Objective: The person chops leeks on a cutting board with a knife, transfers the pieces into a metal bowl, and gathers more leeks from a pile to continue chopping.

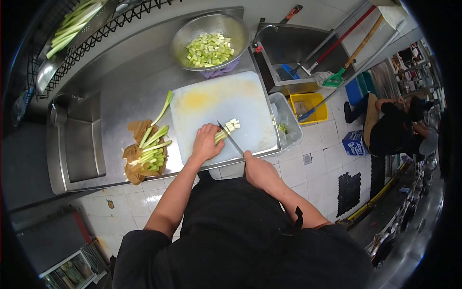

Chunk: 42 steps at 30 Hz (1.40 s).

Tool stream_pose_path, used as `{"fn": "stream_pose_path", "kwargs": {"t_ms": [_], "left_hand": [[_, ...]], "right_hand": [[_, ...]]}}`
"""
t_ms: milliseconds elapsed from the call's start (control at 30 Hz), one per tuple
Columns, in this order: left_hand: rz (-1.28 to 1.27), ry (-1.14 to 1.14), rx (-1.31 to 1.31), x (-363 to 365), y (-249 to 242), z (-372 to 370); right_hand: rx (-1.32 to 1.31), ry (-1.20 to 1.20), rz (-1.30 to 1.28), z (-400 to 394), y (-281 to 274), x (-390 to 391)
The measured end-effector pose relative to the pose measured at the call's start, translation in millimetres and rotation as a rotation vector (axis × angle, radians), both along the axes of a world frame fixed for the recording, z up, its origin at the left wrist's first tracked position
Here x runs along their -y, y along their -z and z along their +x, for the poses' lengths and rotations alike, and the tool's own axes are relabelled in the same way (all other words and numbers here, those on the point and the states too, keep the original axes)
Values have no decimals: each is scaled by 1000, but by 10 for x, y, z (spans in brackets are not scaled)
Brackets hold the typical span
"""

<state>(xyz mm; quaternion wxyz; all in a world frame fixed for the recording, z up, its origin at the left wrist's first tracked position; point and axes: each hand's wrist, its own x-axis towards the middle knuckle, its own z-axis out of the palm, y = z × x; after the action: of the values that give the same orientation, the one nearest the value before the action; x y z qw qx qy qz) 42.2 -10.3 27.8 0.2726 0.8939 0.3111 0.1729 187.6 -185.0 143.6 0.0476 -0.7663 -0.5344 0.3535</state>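
On the white cutting board [211, 107], my left hand [207, 143] presses down on a bundle of celery sticks [220, 136], its fingers together. My right hand [260, 170] is closed around the handle of a knife [231, 138], whose blade lies across the celery beside my left fingertips. Small cut pieces [233, 124] rest on the board just past the blade. Left of the board, celery stalks [155, 156] lie on brown paper [138, 129]. A metal colander [179, 40] behind the board holds many chopped celery pieces [210, 50].
A clear plastic bin [291, 141] stands against the board's right side, near a yellow bucket [325, 115]. Sinks lie at left [83, 139] and back right. Long-handled tools lean over the right sink. Two people are at the far right. More stalks [72, 28] sit on a rack.
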Motion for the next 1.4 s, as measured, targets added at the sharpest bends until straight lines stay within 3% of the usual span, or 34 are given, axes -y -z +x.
{"fn": "stream_pose_path", "kwargs": {"t_ms": [167, 267, 467, 567, 867, 1067, 1167, 1400], "left_hand": [[-18, 19, -2, 13, 54, 14], [-24, 21, -9, 10, 66, 12], [26, -40, 60, 73, -159, -89], [27, -38, -47, 62, -140, -194], [-38, -4, -12, 19, -51, -189], [-64, 10, 52, 26, 38, -178], [-74, 4, 78, 8, 64, -179], [-64, -56, 141, 29, -147, -255]], "right_hand": [[1, -20, -24, -70, 298, -86], [10, 9, 109, -63, 656, -293], [-6, -3, 95, 23, 281, -577], [21, -32, 41, 52, 148, -654], [31, -126, -151, -56, -120, -817], [22, -81, -131, -177, 251, -644], [-10, -3, 69, -187, 610, -799], [-14, -32, 51, -81, 293, -984]]}}
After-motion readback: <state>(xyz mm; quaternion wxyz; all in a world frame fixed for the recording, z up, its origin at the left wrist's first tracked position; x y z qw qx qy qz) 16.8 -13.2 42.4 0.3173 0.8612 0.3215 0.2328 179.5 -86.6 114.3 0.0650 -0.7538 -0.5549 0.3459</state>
